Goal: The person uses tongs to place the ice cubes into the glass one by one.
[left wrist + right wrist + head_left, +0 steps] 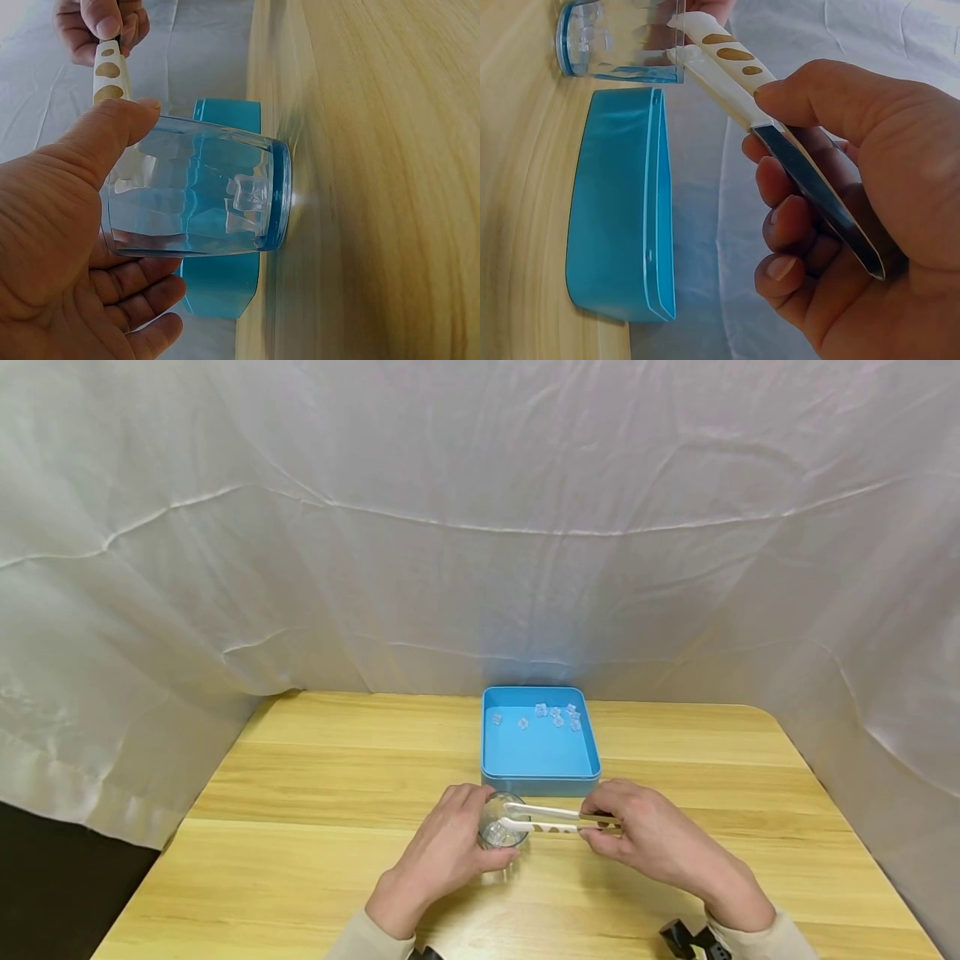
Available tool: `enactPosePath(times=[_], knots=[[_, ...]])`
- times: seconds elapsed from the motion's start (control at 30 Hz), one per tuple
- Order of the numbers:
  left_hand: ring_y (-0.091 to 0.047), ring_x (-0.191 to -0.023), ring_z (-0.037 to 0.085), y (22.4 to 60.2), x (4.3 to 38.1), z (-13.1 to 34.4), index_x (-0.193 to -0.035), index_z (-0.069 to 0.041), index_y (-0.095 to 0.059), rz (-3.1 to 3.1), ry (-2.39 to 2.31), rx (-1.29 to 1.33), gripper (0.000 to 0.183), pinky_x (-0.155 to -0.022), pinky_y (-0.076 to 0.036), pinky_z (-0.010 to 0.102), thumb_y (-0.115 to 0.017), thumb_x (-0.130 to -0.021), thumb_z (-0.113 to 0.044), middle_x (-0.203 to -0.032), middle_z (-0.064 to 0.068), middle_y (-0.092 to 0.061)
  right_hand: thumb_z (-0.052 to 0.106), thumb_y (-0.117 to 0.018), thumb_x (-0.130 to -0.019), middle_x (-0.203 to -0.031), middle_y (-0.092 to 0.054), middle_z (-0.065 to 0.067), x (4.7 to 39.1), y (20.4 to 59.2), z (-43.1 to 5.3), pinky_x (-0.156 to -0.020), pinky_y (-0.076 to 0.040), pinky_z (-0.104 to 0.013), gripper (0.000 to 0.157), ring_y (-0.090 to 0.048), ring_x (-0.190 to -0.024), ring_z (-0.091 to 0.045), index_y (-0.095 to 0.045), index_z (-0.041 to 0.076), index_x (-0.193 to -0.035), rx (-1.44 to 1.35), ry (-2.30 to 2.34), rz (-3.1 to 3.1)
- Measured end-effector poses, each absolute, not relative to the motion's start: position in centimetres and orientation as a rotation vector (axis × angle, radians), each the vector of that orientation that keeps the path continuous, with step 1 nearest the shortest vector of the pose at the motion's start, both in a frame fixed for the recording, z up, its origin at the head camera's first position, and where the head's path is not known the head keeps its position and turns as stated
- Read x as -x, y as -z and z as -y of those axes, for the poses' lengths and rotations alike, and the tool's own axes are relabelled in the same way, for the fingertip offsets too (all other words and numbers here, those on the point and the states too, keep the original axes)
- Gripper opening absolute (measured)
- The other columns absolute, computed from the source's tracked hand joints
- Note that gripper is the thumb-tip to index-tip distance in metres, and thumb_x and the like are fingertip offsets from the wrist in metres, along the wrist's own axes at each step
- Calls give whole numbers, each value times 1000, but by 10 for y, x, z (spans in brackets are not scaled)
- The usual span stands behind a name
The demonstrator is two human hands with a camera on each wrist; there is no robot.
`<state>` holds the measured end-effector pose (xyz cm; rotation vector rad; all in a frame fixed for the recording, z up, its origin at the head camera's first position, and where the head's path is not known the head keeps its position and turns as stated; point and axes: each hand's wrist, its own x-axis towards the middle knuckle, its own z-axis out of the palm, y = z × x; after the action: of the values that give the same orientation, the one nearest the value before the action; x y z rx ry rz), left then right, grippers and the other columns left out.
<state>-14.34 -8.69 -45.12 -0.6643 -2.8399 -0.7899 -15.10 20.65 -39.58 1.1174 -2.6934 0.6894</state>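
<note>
My left hand (446,839) holds a clear drinking glass (180,225) near its rim, thumb on one side and fingers round the other. The glass stands upright on the table, with clear ice-like cubes (246,202) at its bottom. My right hand (641,831) pinches a pair of tongs (551,812) between thumb and fingers. The tongs have white ends with brown spots and gold-coloured handles. Their tips (686,52) reach over the rim into the mouth of the glass, and no cube shows between them.
Just behind the glass sits a blue rectangular box (540,760), open at the top. Several clear cubes (557,714) lie in it, mostly toward the far right. The wooden table (322,810) ends at a pale hanging cloth (420,568) at the back and sides.
</note>
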Motion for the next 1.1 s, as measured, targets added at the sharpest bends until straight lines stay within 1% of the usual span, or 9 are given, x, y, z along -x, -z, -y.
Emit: enactPosePath(times=[0.33,0.5,0.67,0.9,1.1], knots=[[-58,-126,24,452,143,87,-138,-3,-61,2851,793,662,77,-107,-53,41,-88,-82,-50,-131,7,-66,21,-75,-98,-93,-63,17,150,395,-208,-69,-51,-24,7,-52,-80,2,-70,25,-99,-1091,-743,2754],[-58,-125,23,451,142,86,-139,-4,-60,2851,776,661,79,-108,-53,40,-87,-82,-52,-131,7,-66,21,-75,-97,-94,-64,18,152,396,-208,-72,-55,-26,10,-56,-83,2,-68,27,-99,-1049,-753,2758],[-59,-122,23,452,141,86,-136,-4,-61,2813,740,683,75,-107,-53,40,-88,-82,-49,-127,7,-67,19,-76,-96,-96,-64,20,152,395,-210,-74,-57,-26,13,-59,-85,2,-68,29,-99,-975,-785,2774],[-59,-123,24,452,141,86,-136,-3,-62,2808,728,682,74,-107,-53,40,-88,-83,-48,-127,8,-67,18,-78,-96,-102,-70,15,153,394,-209,-77,-60,-30,12,-67,-93,-4,-71,26,-102,-852,-847,2749],[-60,-122,24,452,141,86,-135,-4,-61,2812,725,684,74,-106,-53,40,-88,-83,-48,-125,7,-67,15,-77,-95,-101,-71,14,159,396,-206,-80,-62,-33,13,-70,-96,-10,-71,26,-100,-804,-854,2702]])
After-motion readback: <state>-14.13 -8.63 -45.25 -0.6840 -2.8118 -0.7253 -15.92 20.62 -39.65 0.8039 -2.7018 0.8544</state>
